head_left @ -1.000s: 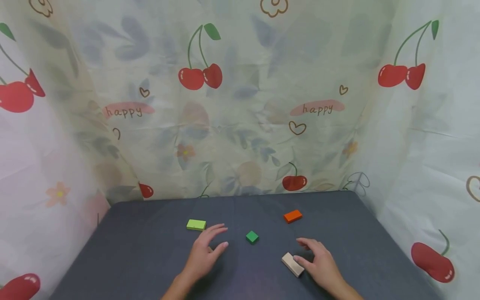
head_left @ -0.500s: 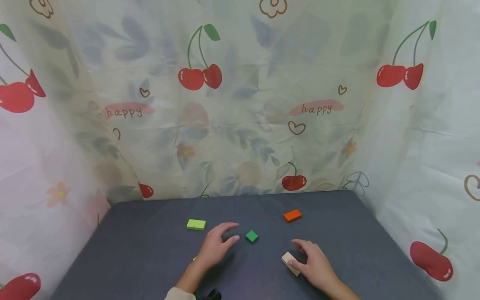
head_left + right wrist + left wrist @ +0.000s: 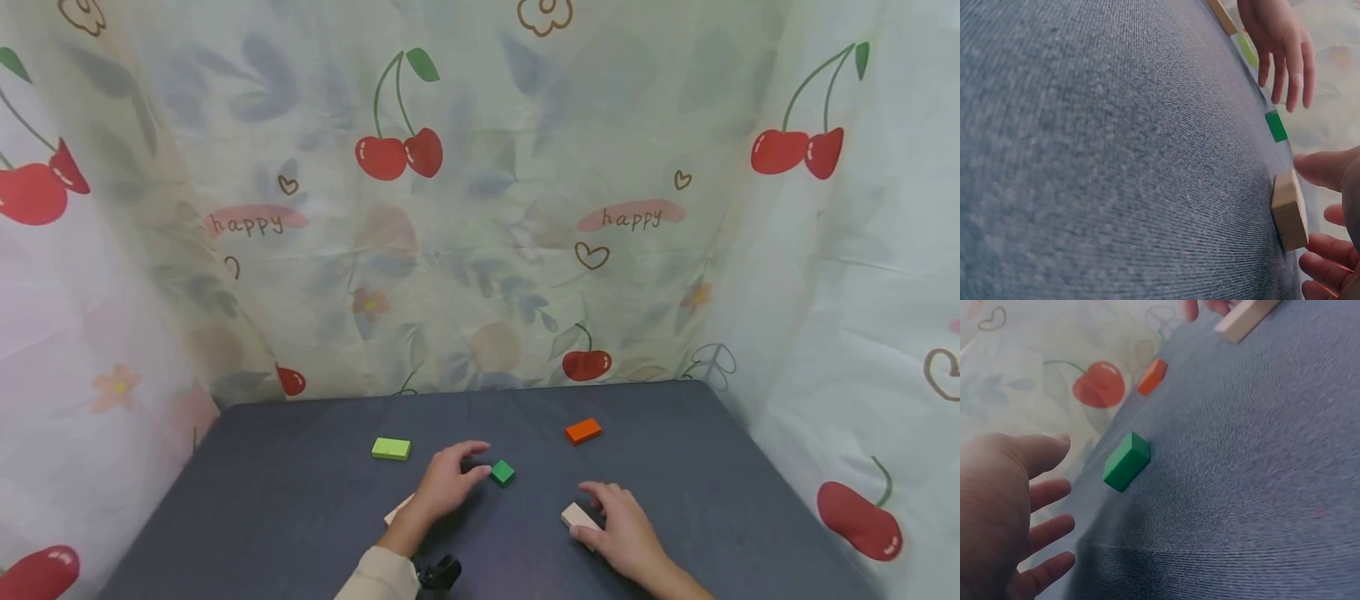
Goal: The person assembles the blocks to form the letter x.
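In the head view my left hand (image 3: 448, 483) reaches beside a small green block (image 3: 503, 473), its thumb and fingers spread apart and holding nothing. The left wrist view shows a gap between those fingers and the green block (image 3: 1127, 462). My right hand (image 3: 622, 533) is over a plain wooden block (image 3: 581, 521), which it partly covers. Seen from the right wrist, the thumb and fingers stand spread at the two ends of the wooden block (image 3: 1289, 211), not closed on it. Whether a fingertip touches it, I cannot tell.
A lime-green block (image 3: 392, 449) lies at the back left and an orange block (image 3: 583, 431) at the back right. Another wooden block (image 3: 398, 510) is mostly hidden behind the left forearm. The dark cloth-covered table (image 3: 285, 500) ends at a printed curtain (image 3: 465, 333).
My left hand has moved right, from near the lime-green block to beside the green block; its sleeve came into view. My right hand has shifted slightly left over the wooden block.
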The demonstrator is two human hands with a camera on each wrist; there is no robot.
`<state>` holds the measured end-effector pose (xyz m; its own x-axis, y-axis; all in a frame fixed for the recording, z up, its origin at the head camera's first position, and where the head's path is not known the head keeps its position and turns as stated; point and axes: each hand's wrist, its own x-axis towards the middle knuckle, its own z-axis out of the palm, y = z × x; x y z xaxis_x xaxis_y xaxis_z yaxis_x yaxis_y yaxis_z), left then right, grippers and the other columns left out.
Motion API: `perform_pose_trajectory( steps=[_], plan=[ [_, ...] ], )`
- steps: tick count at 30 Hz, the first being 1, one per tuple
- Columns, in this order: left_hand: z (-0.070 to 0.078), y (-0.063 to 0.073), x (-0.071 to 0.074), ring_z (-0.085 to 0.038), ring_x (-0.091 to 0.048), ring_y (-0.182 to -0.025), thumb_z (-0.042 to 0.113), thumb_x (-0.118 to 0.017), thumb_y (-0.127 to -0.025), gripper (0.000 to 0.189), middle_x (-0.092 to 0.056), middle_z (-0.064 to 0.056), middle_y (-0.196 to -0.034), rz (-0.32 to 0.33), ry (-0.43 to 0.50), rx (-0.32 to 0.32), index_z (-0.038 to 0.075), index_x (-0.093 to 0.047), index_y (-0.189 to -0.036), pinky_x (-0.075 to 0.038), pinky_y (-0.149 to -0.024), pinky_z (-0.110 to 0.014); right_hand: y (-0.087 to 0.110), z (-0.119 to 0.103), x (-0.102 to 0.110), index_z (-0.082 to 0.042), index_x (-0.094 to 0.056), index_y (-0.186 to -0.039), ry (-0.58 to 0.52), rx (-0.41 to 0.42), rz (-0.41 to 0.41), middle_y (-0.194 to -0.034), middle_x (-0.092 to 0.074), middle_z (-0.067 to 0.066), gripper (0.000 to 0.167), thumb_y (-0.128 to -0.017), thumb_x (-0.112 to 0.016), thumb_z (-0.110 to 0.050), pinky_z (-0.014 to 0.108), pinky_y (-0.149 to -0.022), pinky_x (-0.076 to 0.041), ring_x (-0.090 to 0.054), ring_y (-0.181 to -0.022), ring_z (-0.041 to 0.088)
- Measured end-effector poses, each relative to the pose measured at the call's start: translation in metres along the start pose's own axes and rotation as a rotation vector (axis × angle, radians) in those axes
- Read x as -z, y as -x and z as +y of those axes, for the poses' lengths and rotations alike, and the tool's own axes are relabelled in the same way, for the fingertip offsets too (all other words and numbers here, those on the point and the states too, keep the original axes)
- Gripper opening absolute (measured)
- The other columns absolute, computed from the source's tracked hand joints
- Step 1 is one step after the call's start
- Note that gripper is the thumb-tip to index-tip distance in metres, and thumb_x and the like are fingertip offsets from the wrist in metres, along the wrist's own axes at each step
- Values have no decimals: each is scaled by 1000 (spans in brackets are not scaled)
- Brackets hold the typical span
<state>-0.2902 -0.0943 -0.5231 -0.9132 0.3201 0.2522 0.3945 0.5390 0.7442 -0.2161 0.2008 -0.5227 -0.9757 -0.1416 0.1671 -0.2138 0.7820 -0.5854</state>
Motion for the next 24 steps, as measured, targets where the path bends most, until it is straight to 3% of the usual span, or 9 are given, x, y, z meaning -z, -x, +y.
perform_pose_trajectory(
  steps=[12, 18, 24],
  plan=[
    [-3, -7, -7, -26, -58, -113, 25, -67, -93, 34, -66, -2, -120, -16, -68, -2, 17, -66, -126, -39, -98, -51, -3, 1, -8, -16, -63, -114, 67, -20, -37, -80, -48, -8, 52, -71, -86, -34, 35, -67, -34, -43, -71, 12],
    [-7, -9, -14, -19, -55, -101, 27, -68, -92, 28, -67, 5, -117, 7, -139, -16, 25, -71, -120, -38, -89, -46, 0, -2, -10, -22, -64, -113, 124, 10, -29, -75, -46, -11, 49, -71, -86, -33, 35, -64, -30, -40, -67, 12],
    [-10, -12, -21, -16, -51, -95, 27, -69, -91, 24, -68, 6, -114, 26, -171, -36, 26, -74, -115, -35, -83, -42, 3, -2, -11, -26, -65, -110, 148, 40, 0, -75, -45, -12, 45, -70, -87, -30, 32, -62, -29, -38, -67, 11]
  ],
)
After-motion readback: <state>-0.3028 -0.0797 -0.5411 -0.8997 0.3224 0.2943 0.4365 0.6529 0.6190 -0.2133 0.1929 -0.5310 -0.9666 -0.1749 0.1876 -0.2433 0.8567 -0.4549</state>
